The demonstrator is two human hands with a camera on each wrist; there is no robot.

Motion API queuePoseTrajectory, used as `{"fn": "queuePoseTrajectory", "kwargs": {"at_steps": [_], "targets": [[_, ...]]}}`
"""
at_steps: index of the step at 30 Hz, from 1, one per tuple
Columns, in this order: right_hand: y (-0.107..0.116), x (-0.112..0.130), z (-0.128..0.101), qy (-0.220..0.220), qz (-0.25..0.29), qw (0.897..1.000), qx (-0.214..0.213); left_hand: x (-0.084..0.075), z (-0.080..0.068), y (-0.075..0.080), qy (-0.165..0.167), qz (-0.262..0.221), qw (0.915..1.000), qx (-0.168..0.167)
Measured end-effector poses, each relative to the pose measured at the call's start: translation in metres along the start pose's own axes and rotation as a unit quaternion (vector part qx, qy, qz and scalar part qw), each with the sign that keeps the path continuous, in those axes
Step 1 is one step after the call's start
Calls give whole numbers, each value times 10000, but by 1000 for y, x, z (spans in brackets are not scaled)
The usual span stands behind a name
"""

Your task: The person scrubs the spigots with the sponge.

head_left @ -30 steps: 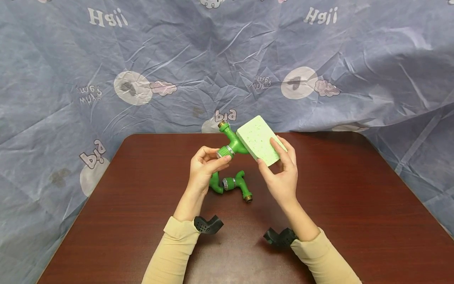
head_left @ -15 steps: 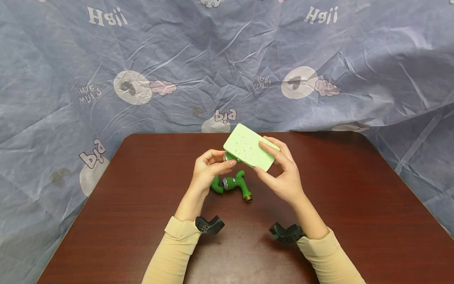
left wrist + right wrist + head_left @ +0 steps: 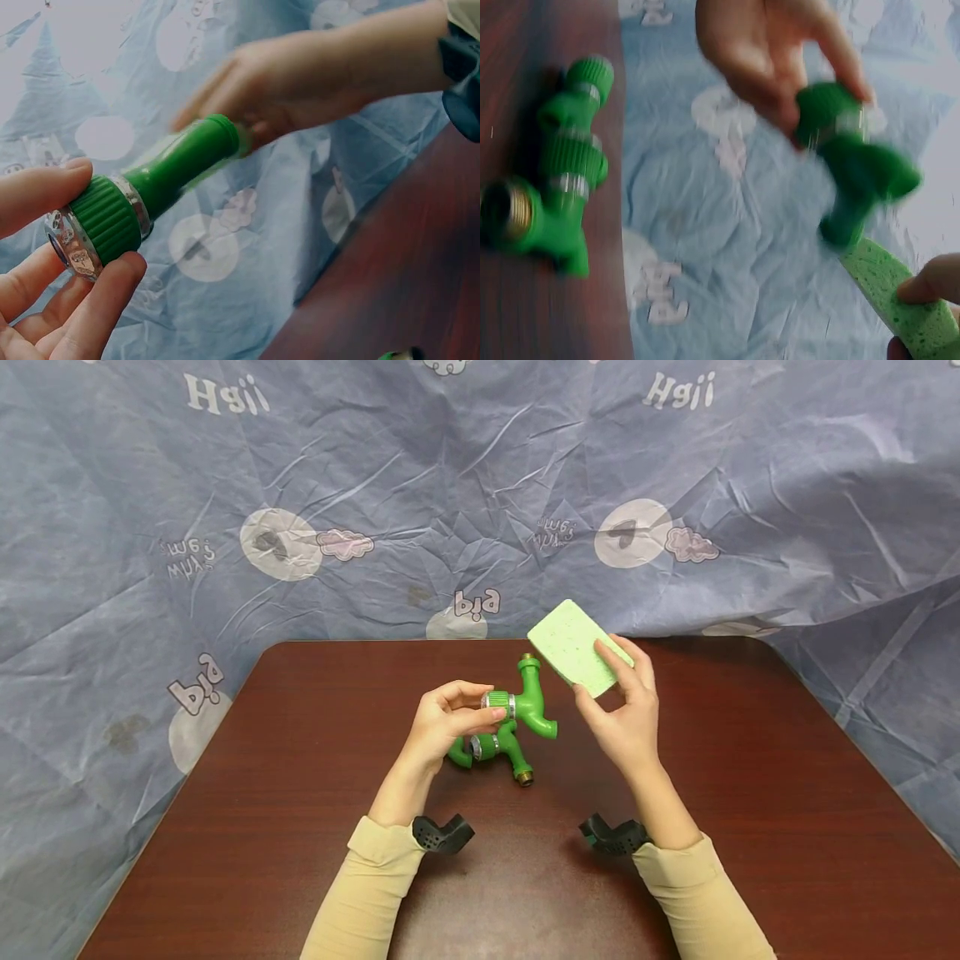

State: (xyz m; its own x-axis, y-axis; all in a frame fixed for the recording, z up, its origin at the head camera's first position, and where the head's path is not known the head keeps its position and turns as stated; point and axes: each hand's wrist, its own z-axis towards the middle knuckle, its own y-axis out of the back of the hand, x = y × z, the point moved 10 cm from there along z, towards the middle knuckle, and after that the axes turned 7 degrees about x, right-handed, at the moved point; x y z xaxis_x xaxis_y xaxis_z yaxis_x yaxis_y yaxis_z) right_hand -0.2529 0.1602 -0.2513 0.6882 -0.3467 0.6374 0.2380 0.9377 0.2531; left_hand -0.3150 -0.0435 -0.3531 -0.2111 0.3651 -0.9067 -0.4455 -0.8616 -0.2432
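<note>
Between thumb and fingers my left hand (image 3: 442, 720) pinches a green faucet (image 3: 531, 700) by its ribbed knob, holding it above the table. Its brass-threaded inlet points up and its spout slants down to the right. My right hand (image 3: 624, 714) grips a pale green sponge (image 3: 573, 647) by its lower right end, up and to the right of the faucet. The right wrist view shows the sponge (image 3: 892, 289) close by the blurred faucet (image 3: 855, 165). Under the left hand, a second green faucet (image 3: 512, 750) lies on the table, with another green faucet (image 3: 460, 753) partly hidden beside it.
The dark red-brown wooden table (image 3: 300, 827) reaches back to a wrinkled blue-grey printed sheet (image 3: 480, 485) hanging behind it. Black wrist mounts (image 3: 442, 835) jut inward from both forearms.
The sponge passed over the held faucet, covering most of it, then moved off up and right. The held faucet has turned, its inlet swinging upright, and sits slightly lower and farther right.
</note>
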Motion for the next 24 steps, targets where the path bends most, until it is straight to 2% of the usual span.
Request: {"fn": "queuePoseTrajectory", "kwargs": {"at_steps": [2, 7, 10, 13, 17, 24], "targets": [[11, -11, 0, -286, 82, 9992, -264, 7, 3, 10, -87, -33, 10000, 34], [27, -31, 1, -763, 705, 9928, -605, 1, 3, 30, -206, 154, 9995, -175], [30, -40, 0, -853, 937, 9897, -669, -16, -3, 34, -160, 184, 9989, -394], [32, -51, 0, -881, 1019, 9885, -691, -31, -9, 36, 68, 147, 9977, -665], [33, -60, -1, -886, 1201, 9862, -712, -39, -14, 48, 183, 79, 9963, -835], [35, -64, 0, -1054, 1210, 9844, -722, -48, -24, 74, 97, 84, 9960, -882]]}}
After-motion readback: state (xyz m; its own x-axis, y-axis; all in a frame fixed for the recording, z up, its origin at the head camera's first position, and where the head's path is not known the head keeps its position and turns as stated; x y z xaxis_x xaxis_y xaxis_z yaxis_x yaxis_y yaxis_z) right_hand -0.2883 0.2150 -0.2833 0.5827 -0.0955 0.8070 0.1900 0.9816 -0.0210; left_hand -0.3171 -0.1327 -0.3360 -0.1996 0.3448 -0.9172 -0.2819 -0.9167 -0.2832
